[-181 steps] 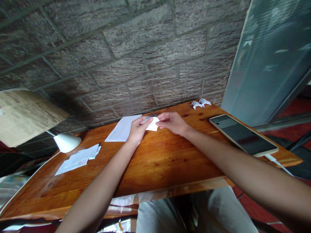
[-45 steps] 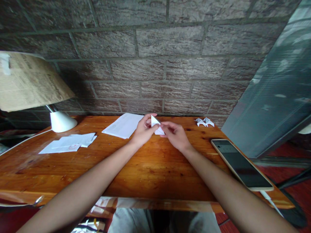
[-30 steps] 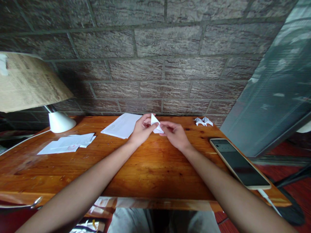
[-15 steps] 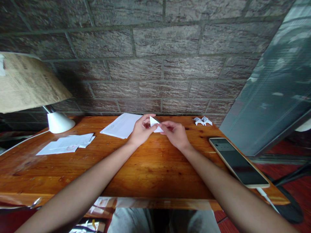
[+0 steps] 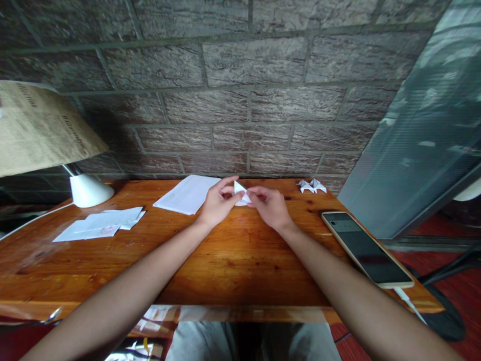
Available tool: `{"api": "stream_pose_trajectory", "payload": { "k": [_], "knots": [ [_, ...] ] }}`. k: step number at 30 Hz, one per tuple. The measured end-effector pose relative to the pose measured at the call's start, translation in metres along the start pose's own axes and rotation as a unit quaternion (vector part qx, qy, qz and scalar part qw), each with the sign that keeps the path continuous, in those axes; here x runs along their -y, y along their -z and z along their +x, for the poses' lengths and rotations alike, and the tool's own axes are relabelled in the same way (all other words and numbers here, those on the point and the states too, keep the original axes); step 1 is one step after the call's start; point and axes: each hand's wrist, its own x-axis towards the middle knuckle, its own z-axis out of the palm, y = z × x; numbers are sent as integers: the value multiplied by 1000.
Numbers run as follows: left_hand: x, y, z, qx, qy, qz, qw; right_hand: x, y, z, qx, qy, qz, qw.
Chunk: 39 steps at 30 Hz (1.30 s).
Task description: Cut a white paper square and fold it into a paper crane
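Between my two hands is a small piece of folded white paper (image 5: 241, 189), held up over the far middle of the desk with a pointed corner upward. My left hand (image 5: 219, 201) pinches its left side, thumb in front and fingers curled behind. On the right side, my right hand (image 5: 269, 204) grips the paper between thumb and forefinger. The fingers cover part of the folds. Beside my left hand lies a stack of white paper (image 5: 186, 194). Two small folded paper figures (image 5: 311, 186) stand at the back right of the desk.
A lamp (image 5: 90, 190) with a newsprint-patterned shade stands at the left. More white papers (image 5: 99, 224) lie in front of it. A phone (image 5: 366, 248) with a charging cable (image 5: 409, 303) rests at the right edge of the wooden desk (image 5: 248, 271). A brick wall (image 5: 248, 105) rises behind.
The folded paper's shape between my fingers differs: its upper right edge has lowered and a flap now shows below. Both hands stay almost in place. The view has shifted slightly.
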Motion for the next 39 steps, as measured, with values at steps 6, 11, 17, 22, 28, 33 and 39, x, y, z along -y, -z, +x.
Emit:
{"api": "stream_pose_trajectory", "payload": {
  "k": [6, 11, 17, 22, 28, 33, 39],
  "knots": [
    [3, -1, 2, -29, 14, -28, 999, 2, 2, -1, 47, -51, 30, 997],
    [4, 0, 3, -44, 35, -64, 996, -1, 2, -1, 68, -48, 34, 996],
    [5, 2, 3, 4, 8, -41, 999, -1, 4, -1, 51, -7, -63, 997],
    [6, 2, 2, 2, -3, -27, 1000, 4, 4, -3, 35, 10, -124, 992],
    [5, 0, 1, 4, -5, -22, 1000, 0, 4, -3, 13, 27, -128, 991],
    [5, -4, 0, -2, 5, -38, 999, -2, 1, -1, 1, 36, -116, 993],
    [8, -2, 1, -16, 11, -38, 999, -1, 1, -2, -7, 48, -133, 990]
  ]
}}
